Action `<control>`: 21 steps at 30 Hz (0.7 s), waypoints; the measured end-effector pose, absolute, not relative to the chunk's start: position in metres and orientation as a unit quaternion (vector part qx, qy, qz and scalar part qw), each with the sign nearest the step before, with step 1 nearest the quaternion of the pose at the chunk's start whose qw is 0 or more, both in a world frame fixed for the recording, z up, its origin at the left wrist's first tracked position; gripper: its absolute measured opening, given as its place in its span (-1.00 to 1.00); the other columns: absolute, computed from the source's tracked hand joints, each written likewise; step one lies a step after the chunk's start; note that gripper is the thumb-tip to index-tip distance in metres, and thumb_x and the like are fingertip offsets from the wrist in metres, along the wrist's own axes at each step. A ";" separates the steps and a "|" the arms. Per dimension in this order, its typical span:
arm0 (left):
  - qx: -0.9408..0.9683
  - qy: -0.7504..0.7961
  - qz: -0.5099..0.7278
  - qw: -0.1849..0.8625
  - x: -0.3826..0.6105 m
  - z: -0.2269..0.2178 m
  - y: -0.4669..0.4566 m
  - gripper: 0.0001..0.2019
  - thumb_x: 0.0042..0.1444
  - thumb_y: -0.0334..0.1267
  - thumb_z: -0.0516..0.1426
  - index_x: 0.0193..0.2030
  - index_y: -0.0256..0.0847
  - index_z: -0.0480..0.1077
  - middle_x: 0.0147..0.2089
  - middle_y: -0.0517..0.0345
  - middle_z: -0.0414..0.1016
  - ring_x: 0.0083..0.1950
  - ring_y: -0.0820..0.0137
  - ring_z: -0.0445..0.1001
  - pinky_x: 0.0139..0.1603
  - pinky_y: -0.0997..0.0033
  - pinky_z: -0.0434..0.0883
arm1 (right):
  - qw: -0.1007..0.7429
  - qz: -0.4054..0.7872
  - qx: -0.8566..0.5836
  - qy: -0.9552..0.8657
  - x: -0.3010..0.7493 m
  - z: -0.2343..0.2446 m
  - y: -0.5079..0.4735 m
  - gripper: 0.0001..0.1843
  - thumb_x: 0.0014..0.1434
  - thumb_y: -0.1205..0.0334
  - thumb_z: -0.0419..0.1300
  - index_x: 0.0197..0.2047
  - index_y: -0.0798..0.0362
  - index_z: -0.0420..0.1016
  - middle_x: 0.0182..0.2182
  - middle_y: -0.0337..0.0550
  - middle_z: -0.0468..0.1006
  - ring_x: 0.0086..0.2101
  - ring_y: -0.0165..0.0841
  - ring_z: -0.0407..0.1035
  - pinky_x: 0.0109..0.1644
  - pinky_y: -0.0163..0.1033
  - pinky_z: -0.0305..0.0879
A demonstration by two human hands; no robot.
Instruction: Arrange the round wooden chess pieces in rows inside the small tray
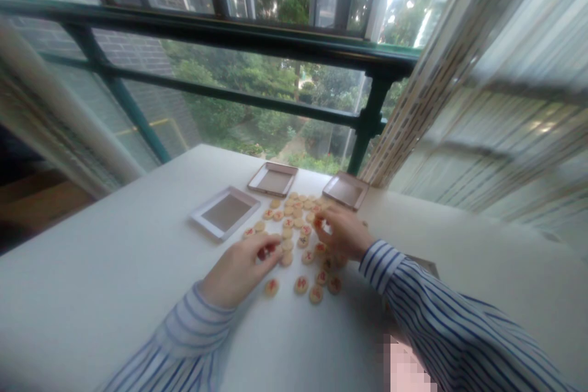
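Observation:
Many round wooden Chinese chess pieces [301, 285] lie spread over the middle of the white table, several with red characters facing up and others showing plain faces. My left hand [241, 266] rests at the near left of the group, its thumb and fingers curled together beside a few plain pieces [287, 245]. Whether anything sits between those fingers is hidden. Over the right side of the group, my right hand [344, 229] pinches a chess piece [318, 222] with a reddish mark between thumb and fingers. That hand and its striped sleeve cover some pieces below.
Shallow square trays stand around the pieces: a silver one [206, 229] at left, another [273, 192] at the back, and a third [345, 188] at back right. Part of another flat box [423, 264] shows behind my right sleeve. Beyond the table runs a green railing [229, 95] before windows.

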State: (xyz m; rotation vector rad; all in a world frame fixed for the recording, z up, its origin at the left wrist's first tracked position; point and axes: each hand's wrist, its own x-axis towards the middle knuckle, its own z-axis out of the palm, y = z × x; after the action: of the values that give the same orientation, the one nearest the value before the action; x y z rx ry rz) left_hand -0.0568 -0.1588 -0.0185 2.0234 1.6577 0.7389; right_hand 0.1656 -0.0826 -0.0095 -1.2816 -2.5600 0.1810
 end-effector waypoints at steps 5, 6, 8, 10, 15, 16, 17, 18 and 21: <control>0.763 0.586 0.213 0.169 -0.060 -0.027 -0.195 -0.70 0.03 -0.07 0.07 -0.14 -0.10 0.44 -0.13 0.06 0.46 -0.17 0.30 0.44 -0.15 0.34 0.39 | 0.035 0.056 -0.462 -0.884 0.165 -0.011 -0.085 -0.74 0.13 0.18 0.01 -0.21 0.06 0.47 -0.25 -0.07 0.48 -0.23 -0.35 0.33 -0.15 -0.31 0.15; 0.768 0.583 0.208 0.163 -0.059 -0.029 -0.198 -0.71 0.06 -0.09 0.05 -0.13 -0.11 0.44 -0.15 0.05 0.47 -0.17 0.30 0.44 -0.14 0.34 0.39 | 0.019 0.054 -0.465 -0.883 0.165 -0.010 -0.086 -0.73 0.13 0.16 0.01 -0.21 0.06 0.47 -0.25 -0.06 0.49 -0.23 -0.34 0.34 -0.15 -0.31 0.15; 0.778 0.576 0.199 0.152 -0.056 -0.034 -0.202 -0.73 0.09 -0.14 0.01 -0.16 -0.11 0.45 -0.22 0.05 0.47 -0.20 0.32 0.44 -0.15 0.34 0.39 | -0.001 0.047 -0.469 -0.882 0.164 -0.009 -0.087 -0.72 0.13 0.15 0.01 -0.22 0.06 0.48 -0.25 -0.05 0.50 -0.24 -0.32 0.35 -0.16 -0.29 0.15; 0.786 0.571 0.189 0.143 -0.053 -0.038 -0.201 -0.74 0.12 -0.18 -0.02 -0.18 -0.13 0.45 -0.25 0.04 0.46 -0.23 0.33 0.44 -0.17 0.35 0.40 | -0.008 0.042 -0.472 -0.881 0.162 -0.008 -0.088 -0.73 0.11 0.16 0.02 -0.24 0.06 0.48 -0.27 -0.06 0.51 -0.25 -0.31 0.36 -0.17 -0.28 0.16; 0.801 0.565 0.174 0.097 -0.049 -0.043 -0.195 -0.72 0.14 -0.22 -0.06 -0.16 -0.17 0.45 -0.20 0.01 0.46 -0.19 0.32 0.43 -0.14 0.31 0.39 | -0.008 0.043 -0.488 -0.872 0.159 -0.008 -0.089 -0.75 0.06 0.20 0.04 -0.24 0.03 0.48 -0.29 -0.09 0.53 -0.27 -0.29 0.39 -0.24 -0.28 0.18; 0.803 0.564 0.172 0.087 -0.048 -0.044 -0.194 -0.72 0.15 -0.22 -0.06 -0.16 -0.17 0.45 -0.20 0.01 0.46 -0.18 0.31 0.43 -0.13 0.29 0.39 | -0.009 0.043 -0.493 -0.869 0.159 -0.008 -0.089 -0.75 0.05 0.20 0.04 -0.23 0.03 0.48 -0.29 -0.09 0.53 -0.27 -0.28 0.39 -0.25 -0.27 0.19; 0.803 0.565 0.170 0.078 -0.048 -0.044 -0.193 -0.72 0.15 -0.22 -0.06 -0.16 -0.17 0.45 -0.19 0.00 0.46 -0.17 0.30 0.43 -0.13 0.27 0.39 | -0.010 0.043 -0.499 -0.866 0.158 -0.008 -0.090 -0.74 0.05 0.20 0.04 -0.23 0.02 0.48 -0.29 -0.09 0.54 -0.28 -0.27 0.39 -0.27 -0.27 0.19; 0.803 0.567 0.168 0.071 -0.047 -0.044 -0.192 -0.72 0.15 -0.23 -0.05 -0.16 -0.18 0.45 -0.18 -0.01 0.46 -0.16 0.28 0.42 -0.12 0.26 0.39 | -0.012 0.044 -0.503 -0.863 0.157 -0.007 -0.090 -0.74 0.05 0.20 0.03 -0.23 0.02 0.48 -0.30 -0.09 0.54 -0.29 -0.27 0.40 -0.28 -0.27 0.19; 0.803 0.569 0.165 0.062 -0.047 -0.044 -0.191 -0.72 0.15 -0.23 -0.05 -0.16 -0.19 0.45 -0.16 -0.02 0.46 -0.16 0.27 0.42 -0.12 0.23 0.38 | -0.022 0.043 -0.509 -0.859 0.155 -0.006 -0.090 -0.74 0.06 0.19 0.02 -0.25 0.01 0.49 -0.31 -0.10 0.55 -0.29 -0.26 0.41 -0.29 -0.26 0.20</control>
State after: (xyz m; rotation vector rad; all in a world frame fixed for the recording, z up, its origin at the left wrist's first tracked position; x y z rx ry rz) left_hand -0.0465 -0.1911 -0.0436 2.4277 1.7211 0.4992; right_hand 0.1555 -0.0901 -0.0063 -1.6221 -2.7380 0.1378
